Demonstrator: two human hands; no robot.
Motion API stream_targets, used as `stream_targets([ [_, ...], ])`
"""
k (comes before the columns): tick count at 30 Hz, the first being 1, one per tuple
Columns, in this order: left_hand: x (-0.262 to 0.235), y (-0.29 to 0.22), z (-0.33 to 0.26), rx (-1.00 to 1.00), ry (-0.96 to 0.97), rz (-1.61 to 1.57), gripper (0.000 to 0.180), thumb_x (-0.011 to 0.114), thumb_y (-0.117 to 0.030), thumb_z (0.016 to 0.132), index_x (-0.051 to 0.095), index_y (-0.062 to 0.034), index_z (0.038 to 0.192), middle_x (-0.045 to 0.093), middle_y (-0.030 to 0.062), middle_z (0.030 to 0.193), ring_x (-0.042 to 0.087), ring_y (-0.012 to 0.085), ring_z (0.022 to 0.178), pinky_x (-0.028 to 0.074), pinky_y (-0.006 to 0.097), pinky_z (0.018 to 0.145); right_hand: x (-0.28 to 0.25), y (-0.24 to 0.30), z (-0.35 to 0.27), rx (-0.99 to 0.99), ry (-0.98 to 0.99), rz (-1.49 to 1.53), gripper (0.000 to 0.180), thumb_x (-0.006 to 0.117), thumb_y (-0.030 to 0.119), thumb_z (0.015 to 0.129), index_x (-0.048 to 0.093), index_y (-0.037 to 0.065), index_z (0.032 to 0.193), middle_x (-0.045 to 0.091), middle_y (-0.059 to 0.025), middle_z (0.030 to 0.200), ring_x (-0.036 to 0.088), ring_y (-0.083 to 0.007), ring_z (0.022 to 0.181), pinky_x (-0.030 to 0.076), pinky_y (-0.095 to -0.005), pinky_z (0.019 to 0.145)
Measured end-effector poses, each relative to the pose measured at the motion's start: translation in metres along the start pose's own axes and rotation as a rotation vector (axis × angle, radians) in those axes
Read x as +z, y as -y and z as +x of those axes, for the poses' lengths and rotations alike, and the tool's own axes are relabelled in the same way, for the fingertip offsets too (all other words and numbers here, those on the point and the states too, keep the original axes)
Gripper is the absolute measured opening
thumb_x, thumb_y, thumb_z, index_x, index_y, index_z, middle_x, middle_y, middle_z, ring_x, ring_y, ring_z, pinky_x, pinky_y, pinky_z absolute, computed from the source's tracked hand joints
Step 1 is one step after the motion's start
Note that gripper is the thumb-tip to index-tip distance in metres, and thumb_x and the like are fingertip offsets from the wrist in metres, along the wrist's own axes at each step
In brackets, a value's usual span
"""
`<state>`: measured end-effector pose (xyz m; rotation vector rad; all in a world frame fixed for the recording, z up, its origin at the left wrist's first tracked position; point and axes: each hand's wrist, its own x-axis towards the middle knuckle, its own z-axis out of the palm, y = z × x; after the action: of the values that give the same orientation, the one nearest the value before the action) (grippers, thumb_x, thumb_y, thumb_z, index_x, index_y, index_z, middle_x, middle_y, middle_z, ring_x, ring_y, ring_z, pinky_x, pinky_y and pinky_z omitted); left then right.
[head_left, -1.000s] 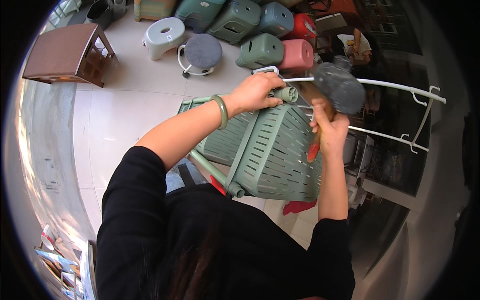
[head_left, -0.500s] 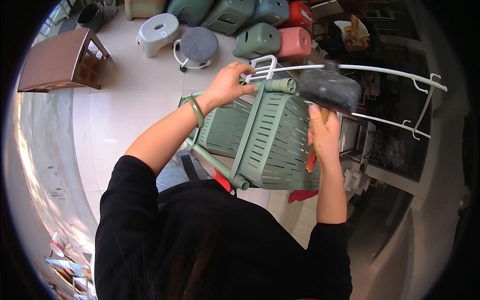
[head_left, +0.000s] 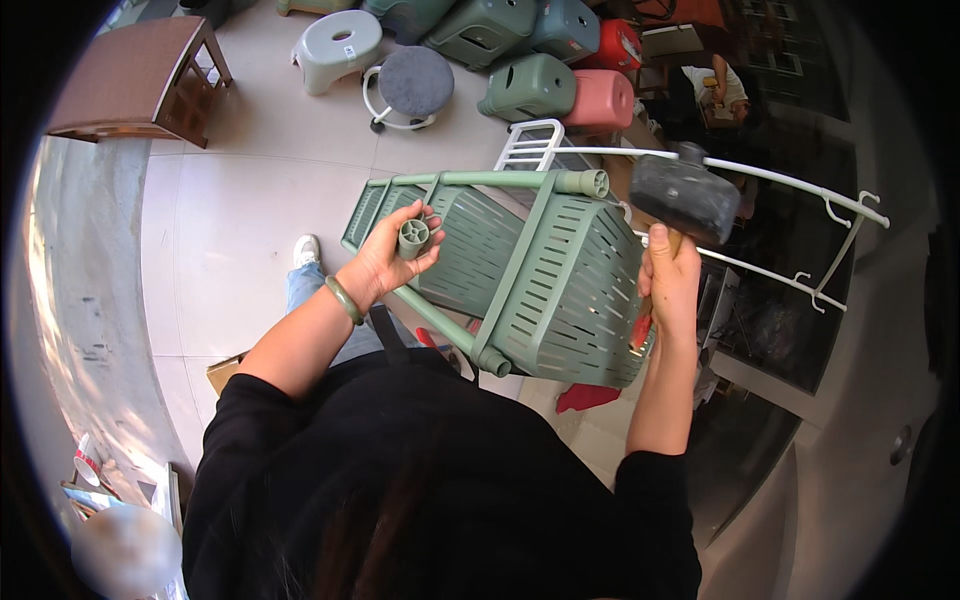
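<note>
By the half-curled left hand (head_left: 384, 258), a short green tube (head_left: 411, 243) is cupped; by the closed right hand (head_left: 670, 285), a black-headed mallet (head_left: 685, 197) is gripped; between them, the green basket rack (head_left: 509, 280) is positioned.

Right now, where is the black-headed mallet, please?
In the head view, the black-headed mallet is right of centre, held in the right hand near the green basket.

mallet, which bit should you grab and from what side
Best by the handle, coming from the person's near side, as the right hand holds it: it slants back toward the person and looks slim enough to wrap, while the black head at its far end is broad and blocky, likely awkward to grip.
</note>
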<state>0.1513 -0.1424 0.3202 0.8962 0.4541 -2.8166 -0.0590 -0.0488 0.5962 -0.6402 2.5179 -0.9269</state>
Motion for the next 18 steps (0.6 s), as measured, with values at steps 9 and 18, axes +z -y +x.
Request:
stream_targets([
  [9,0.046,-0.018,-0.012,0.130,0.210,0.346,0.023,0.059,-0.024,0.097,0.055,-0.0157,0.118,0.061,0.0058,0.109,0.065,0.0212,0.099,0.055,0.025,0.056,-0.003,-0.011,0.005,0.016,0.132,-0.121,0.036,0.061,0.034,0.096,0.052,0.001,0.109,0.049,-0.0018,0.067,0.043,-0.0100,0.043,0.036,-0.0263,0.040],
  [18,0.091,0.011,-0.045,0.373,0.306,0.392,0.024,0.061,-0.029,0.096,0.053,-0.0140,0.113,0.059,0.0035,0.103,0.062,0.0136,0.087,0.050,0.026,0.059,0.002,0.010,-0.052,-0.044,0.289,0.132,0.036,0.074,0.021,0.087,0.056,-0.002,0.109,0.056,-0.0039,0.083,0.053,-0.0102,0.062,0.043,-0.0258,0.057],
])
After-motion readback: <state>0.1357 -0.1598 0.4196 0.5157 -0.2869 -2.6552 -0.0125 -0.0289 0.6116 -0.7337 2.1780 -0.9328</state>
